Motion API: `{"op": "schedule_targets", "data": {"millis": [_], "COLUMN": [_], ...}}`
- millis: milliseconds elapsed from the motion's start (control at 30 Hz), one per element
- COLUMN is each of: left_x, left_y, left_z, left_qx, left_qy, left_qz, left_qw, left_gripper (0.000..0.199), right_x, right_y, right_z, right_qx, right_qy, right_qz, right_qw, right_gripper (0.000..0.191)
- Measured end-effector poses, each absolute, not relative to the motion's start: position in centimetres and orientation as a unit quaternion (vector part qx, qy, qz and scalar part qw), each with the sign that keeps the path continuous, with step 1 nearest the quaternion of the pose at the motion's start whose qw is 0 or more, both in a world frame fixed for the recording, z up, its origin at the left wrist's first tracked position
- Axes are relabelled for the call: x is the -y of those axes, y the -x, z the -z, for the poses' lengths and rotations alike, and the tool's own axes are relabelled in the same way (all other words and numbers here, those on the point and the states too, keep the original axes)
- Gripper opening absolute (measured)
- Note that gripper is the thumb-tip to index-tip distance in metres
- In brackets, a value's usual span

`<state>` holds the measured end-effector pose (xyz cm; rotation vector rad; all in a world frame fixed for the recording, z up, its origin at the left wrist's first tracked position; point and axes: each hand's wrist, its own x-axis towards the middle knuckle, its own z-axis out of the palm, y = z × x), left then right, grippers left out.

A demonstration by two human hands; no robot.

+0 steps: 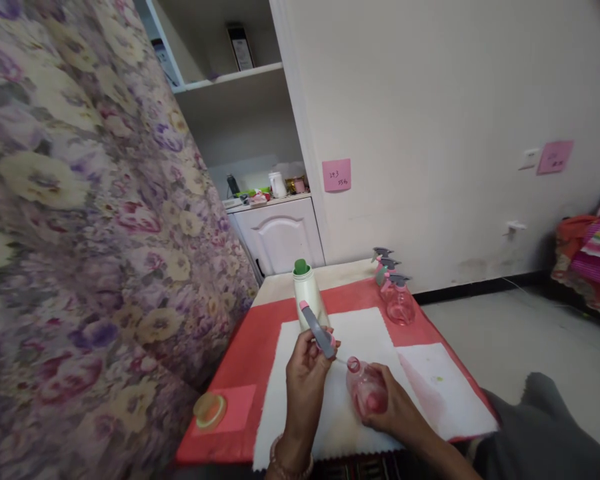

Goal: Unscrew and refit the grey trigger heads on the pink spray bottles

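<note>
My left hand (pixel 307 367) is closed on a grey and pink spray head (pixel 319 332), whose thin tube points toward the bottle mouth. In my right hand (pixel 390 407) a clear pink spray bottle (pixel 366 388) is tilted, its open neck facing the spray head. Whether the tube's tip is inside the neck I cannot tell. Just beyond my left hand stands a pale flask (pixel 307 291) with a green stopper (pixel 301 267). Under both hands lies a white cloth (pixel 280 393).
Several spray bottles (pixel 400 307) stand at the table's back right. A round lid (pixel 210 409) rests on pink paper (pixel 240 407) at front left. Stained white paper (pixel 445 387) lies at right. A floral curtain (pixel 90 233) hangs along the left.
</note>
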<state>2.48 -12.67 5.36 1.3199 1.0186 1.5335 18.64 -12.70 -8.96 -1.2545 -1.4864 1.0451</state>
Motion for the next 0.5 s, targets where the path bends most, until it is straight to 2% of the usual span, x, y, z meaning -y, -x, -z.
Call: {"op": "schedule_targets", "data": {"millis": [100, 333, 400, 500], "left_x": [13.2, 12.1, 10.7, 8.1], "left_y": [-1.5, 4.4, 6.7, 9.7], "left_z": [-6.2, -8.0, -7.2, -4.7], "left_qx": [-0.401, -0.444, -0.497, -0.591], "left_qy": [-0.533, -0.546, -0.583, -0.654], "left_qz": [-0.631, -0.663, -0.619, -0.470], "left_qw": [0.396, 0.254, 0.175, 0.047], "left_gripper": [0.028, 0.027, 0.027, 0.029], "right_x": [12.6, 12.7, 12.8, 12.9], "right_y": [-18.8, -19.0, -19.0, -19.0], "right_z": [9.1, 9.4, 9.3, 9.3], "right_qx": [0.604, 0.605, 0.602, 0.600], "right_qy": [0.509, 0.514, 0.515, 0.515], "right_qz": [-0.425, -0.422, -0.421, -0.419], "right_qw": [0.441, 0.439, 0.442, 0.446], "right_gripper": [0.076, 0.073, 0.072, 0.072]}}
